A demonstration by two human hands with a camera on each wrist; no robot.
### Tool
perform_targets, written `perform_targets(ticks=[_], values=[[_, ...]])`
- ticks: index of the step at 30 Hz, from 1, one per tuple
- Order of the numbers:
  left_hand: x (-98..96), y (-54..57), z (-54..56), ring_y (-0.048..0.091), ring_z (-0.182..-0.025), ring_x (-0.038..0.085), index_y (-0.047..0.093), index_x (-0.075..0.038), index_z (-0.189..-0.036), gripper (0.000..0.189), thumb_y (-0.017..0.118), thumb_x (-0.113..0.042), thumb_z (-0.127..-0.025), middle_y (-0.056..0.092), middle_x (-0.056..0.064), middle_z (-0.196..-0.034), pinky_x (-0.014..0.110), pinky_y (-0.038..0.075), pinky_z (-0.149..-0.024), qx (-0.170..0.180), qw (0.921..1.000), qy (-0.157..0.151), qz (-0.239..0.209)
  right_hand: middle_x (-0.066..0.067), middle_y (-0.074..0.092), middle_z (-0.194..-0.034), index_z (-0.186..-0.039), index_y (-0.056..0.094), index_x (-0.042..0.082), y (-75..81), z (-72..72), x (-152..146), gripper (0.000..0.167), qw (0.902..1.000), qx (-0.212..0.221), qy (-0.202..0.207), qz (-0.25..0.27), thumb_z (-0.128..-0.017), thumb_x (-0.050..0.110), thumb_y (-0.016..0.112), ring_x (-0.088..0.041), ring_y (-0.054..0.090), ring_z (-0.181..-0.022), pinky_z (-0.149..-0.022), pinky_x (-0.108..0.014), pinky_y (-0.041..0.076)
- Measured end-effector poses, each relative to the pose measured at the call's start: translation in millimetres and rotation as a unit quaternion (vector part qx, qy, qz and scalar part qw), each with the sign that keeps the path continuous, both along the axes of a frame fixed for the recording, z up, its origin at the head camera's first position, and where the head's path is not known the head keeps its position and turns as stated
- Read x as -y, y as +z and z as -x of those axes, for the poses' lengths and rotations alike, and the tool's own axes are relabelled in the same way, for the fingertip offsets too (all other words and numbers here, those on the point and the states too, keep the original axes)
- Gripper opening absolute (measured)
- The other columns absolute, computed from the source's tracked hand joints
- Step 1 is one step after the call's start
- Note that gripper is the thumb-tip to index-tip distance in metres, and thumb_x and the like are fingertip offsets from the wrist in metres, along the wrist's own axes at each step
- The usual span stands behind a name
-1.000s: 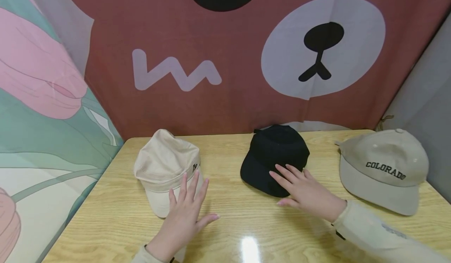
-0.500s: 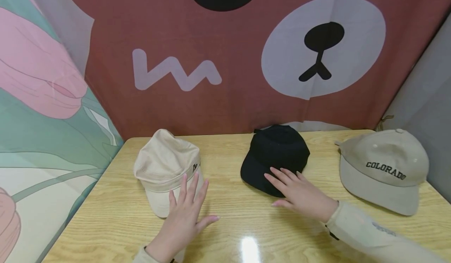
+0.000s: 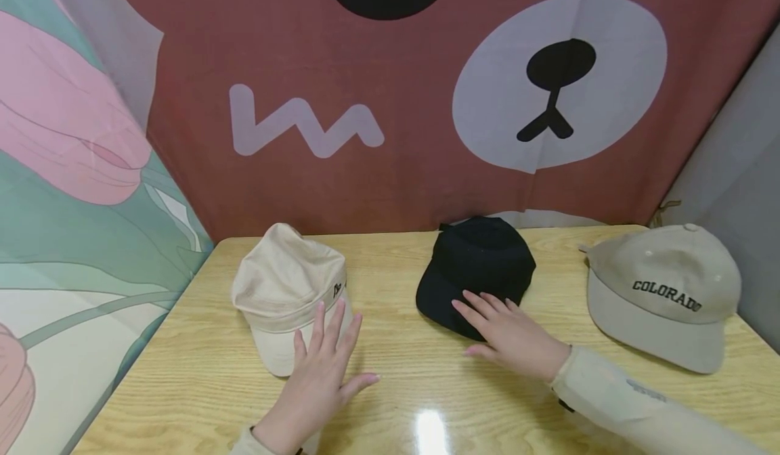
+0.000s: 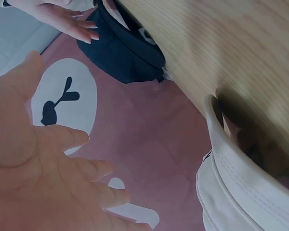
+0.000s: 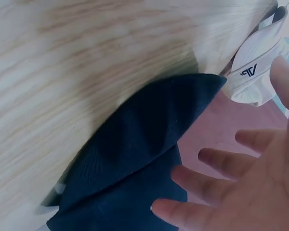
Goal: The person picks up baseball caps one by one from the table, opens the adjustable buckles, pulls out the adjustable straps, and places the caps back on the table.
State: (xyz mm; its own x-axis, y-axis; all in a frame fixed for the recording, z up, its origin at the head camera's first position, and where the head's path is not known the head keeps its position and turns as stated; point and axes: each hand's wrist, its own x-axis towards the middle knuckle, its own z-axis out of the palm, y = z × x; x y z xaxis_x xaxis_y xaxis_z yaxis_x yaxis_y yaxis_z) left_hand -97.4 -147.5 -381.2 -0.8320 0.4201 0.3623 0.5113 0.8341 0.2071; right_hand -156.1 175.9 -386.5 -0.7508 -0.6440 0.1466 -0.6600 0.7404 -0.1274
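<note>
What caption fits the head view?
Left hand by a cream cap, right hand by a black cap, beige cap nearby.

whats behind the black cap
Behind the black cap, a printed reddish-brown backdrop rises at the back edge of the table. In the head view, the cap hides whatever part of either lies directly behind it.

A bear-print cloth (image 3: 414, 170) hangs behind the table (image 3: 396, 367).

Cream cap (image 3: 283, 286) and black cap (image 3: 484, 258) partly behind hands (image 3: 319, 377) (image 3: 514, 336), sleeves (image 3: 634, 394) cropped, table (image 3: 393, 299) cropped below
</note>
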Motion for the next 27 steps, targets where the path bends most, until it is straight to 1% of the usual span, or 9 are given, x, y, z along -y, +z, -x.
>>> perform_targets(ticks=[6, 11, 14, 19, 21, 24, 25, 27], values=[[-0.7, 1.1, -0.4, 0.014, -0.14, 0.05, 0.039, -0.002, -0.146, 0.08, 0.055, -0.056, -0.09, 0.023, 0.023, -0.155, 0.08, 0.02, -0.092, 0.009, 0.9999, 0.003, -0.003, -0.022, 0.04, -0.147, -0.147, 0.041, 0.005, -1.3, 1.7, 4, 0.068, 0.9999, 0.012, 0.001, -0.001, -0.093, 0.041, 0.062, -0.044, 0.044, -0.126, -0.092, -0.063, 0.042], [-0.6, 1.8, -0.8, 0.012, -0.141, 0.049, 0.038, -0.002, -0.147, 0.079, 0.061, -0.05, -0.088, 0.021, 0.022, -0.156, 0.08, 0.019, -0.093, 0.025, 0.9997, 0.006, -0.001, -0.024, 0.045, -0.142, -0.143, 0.045, 0.003, -3.7, 3.4, 6, 0.066, 0.9999, 0.005, -0.011, -0.009, -0.092, 0.041, 0.064, -0.044, 0.049, -0.12, -0.086, -0.059, 0.047], [-0.8, 1.8, -0.7, 0.012, -0.141, 0.049, 0.039, -0.002, -0.147, 0.079, 0.065, -0.046, -0.087, 0.021, 0.022, -0.156, 0.08, 0.019, -0.094, 0.03, 0.9995, 0.009, 0.0, -0.025, 0.049, -0.137, -0.14, 0.049, 0.002, -4.7, 4.7, 8, 0.065, 0.9993, -0.004, -0.027, -0.024, -0.091, 0.041, 0.065, -0.043, 0.052, -0.116, -0.083, -0.057, 0.049], [-1.3, 1.1, -0.7, 0.01, -0.142, 0.048, 0.039, -0.001, -0.146, 0.079, 0.065, -0.045, -0.087, 0.021, 0.021, -0.157, 0.079, 0.019, -0.094, 0.033, 0.9994, 0.011, 0.002, -0.025, 0.054, -0.129, -0.132, 0.056, 0.001, -4.9, 5.2, 12, 0.061, 0.9953, -0.043, -0.058, -0.064, -0.087, 0.041, 0.069, -0.041, 0.055, -0.109, -0.079, -0.054, 0.051], [-1.2, 0.7, -0.7, 0.01, -0.142, 0.048, 0.039, -0.001, -0.146, 0.078, 0.064, -0.046, -0.087, 0.02, 0.021, -0.157, 0.079, 0.019, -0.094, 0.033, 0.9994, 0.011, 0.002, -0.025, 0.055, -0.128, -0.13, 0.058, 0.001, -4.3, 4.9, 13, 0.061, 0.9934, -0.048, -0.072, -0.075, -0.085, 0.04, 0.071, -0.042, 0.056, -0.107, -0.077, -0.054, 0.051], [-0.9, 0.3, -0.7, 0.011, -0.142, 0.048, 0.039, -0.001, -0.146, 0.078, 0.063, -0.047, -0.087, 0.021, 0.022, -0.156, 0.08, 0.018, -0.094, 0.035, 0.9994, 0.01, -0.001, -0.025, 0.055, -0.127, -0.129, 0.059, 0.0, -4.4, 5.6, 16, 0.063, 0.9904, -0.044, -0.095, -0.09, -0.082, 0.04, 0.075, -0.042, 0.056, -0.103, -0.076, -0.053, 0.051], [-0.7, 0.2, -0.7, 0.011, -0.142, 0.049, 0.039, -0.001, -0.146, 0.078, 0.063, -0.047, -0.088, 0.021, 0.022, -0.156, 0.08, 0.018, -0.094, 0.037, 0.9993, 0.009, -0.003, -0.025, 0.055, -0.126, -0.128, 0.059, 0.0, -4.8, 5.9, 17, 0.063, 0.9895, -0.043, -0.102, -0.093, -0.081, 0.039, 0.076, -0.043, 0.056, -0.101, -0.075, -0.052, 0.051], [-0.5, 0.1, -0.7, 0.011, -0.141, 0.049, 0.039, -0.001, -0.146, 0.078, 0.063, -0.047, -0.088, 0.021, 0.023, -0.156, 0.08, 0.018, -0.094, 0.042, 0.9991, 0.008, -0.004, -0.025, 0.055, -0.122, -0.127, 0.06, 0.0, -6.9, 7.3, 18, 0.064, 0.9877, -0.056, -0.106, -0.1, -0.079, 0.037, 0.079, -0.041, 0.057, -0.094, -0.069, -0.047, 0.053]])
